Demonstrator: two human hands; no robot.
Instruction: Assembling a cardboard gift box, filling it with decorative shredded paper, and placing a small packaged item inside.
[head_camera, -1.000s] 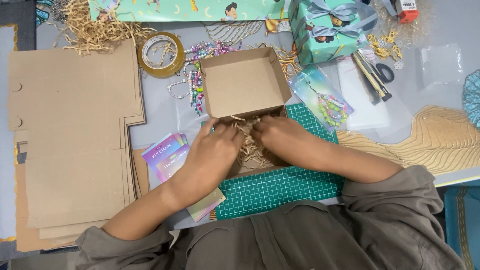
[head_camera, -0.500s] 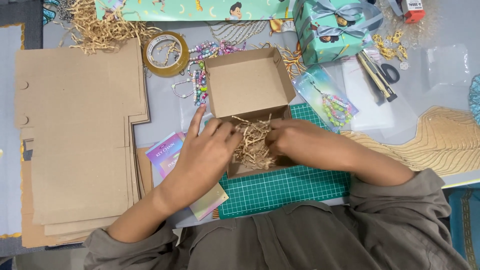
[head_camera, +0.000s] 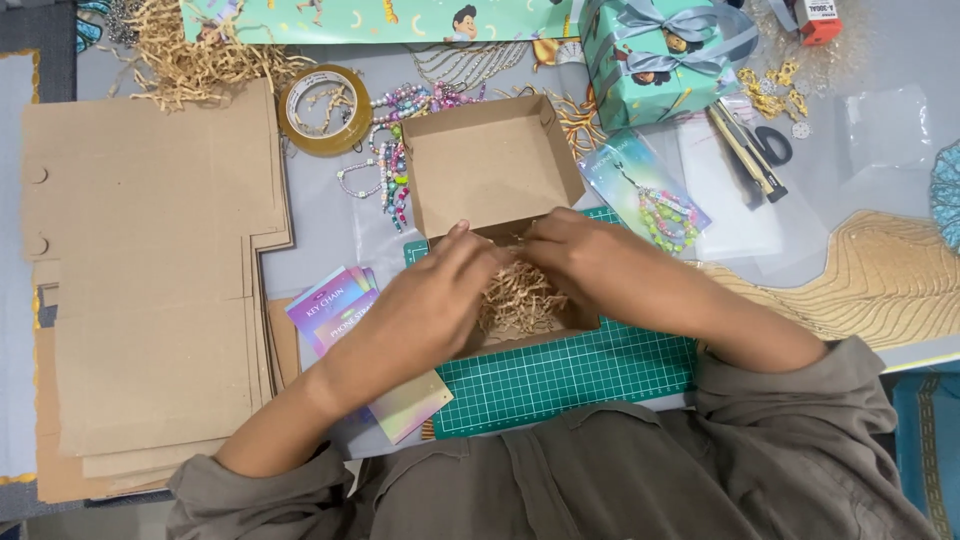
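Here, an open cardboard box (head_camera: 490, 165) sat on the green cutting mat (head_camera: 570, 375), half-filled with paper shreds (head_camera: 520, 298). The left hand (head_camera: 435, 300) and right hand (head_camera: 585, 260) lay on the shreds, fingers loosely spread and gripping nothing, apparently to press the padding flat.

Both hands (head_camera: 500, 275) press shredded paper (head_camera: 520, 298) inside the open cardboard box (head_camera: 490, 165).

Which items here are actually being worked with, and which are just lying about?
In use: left hand and right hand in the shredded paper filler inside the open cardboard box.

Lying about: tape roll, flat cardboard sheets, wrapped gift box, scissors, bead strands.
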